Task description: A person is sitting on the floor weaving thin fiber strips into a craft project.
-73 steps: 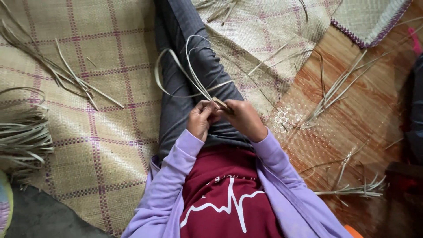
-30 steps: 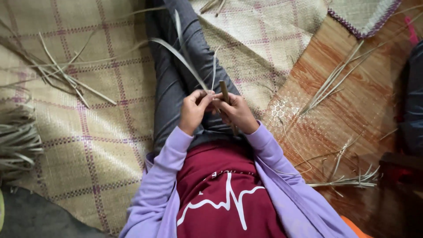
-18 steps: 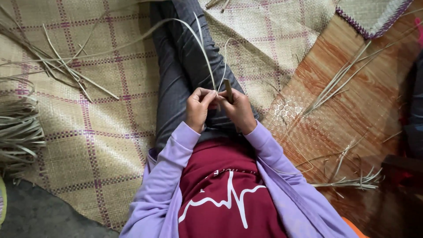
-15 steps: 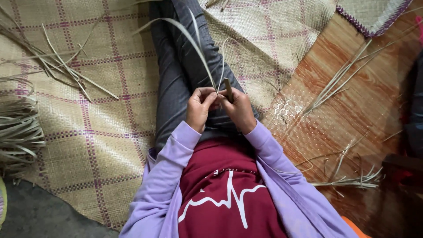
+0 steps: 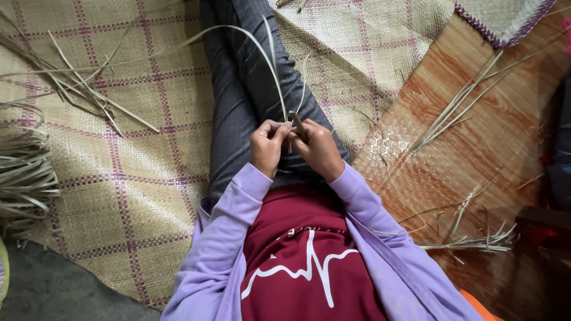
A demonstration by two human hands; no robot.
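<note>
Centrally, leaf strip (image 5: 262, 50) pinched between both hands (image 5: 294, 145), arching upward over legs (image 5: 250, 89)

Long reed strip (image 5: 262, 47) swinging from looped droop up into high arc over legs; left hand (image 5: 267, 145), right hand (image 5: 318, 148) closing together, right gripping small dark tool (image 5: 297, 123).

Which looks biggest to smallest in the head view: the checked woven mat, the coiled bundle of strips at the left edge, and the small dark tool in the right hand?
1. Checked woven mat, by far the largest.
2. Coiled bundle of strips, partly cut off by the frame.
3. Small dark tool, mostly hidden in the right hand.
</note>
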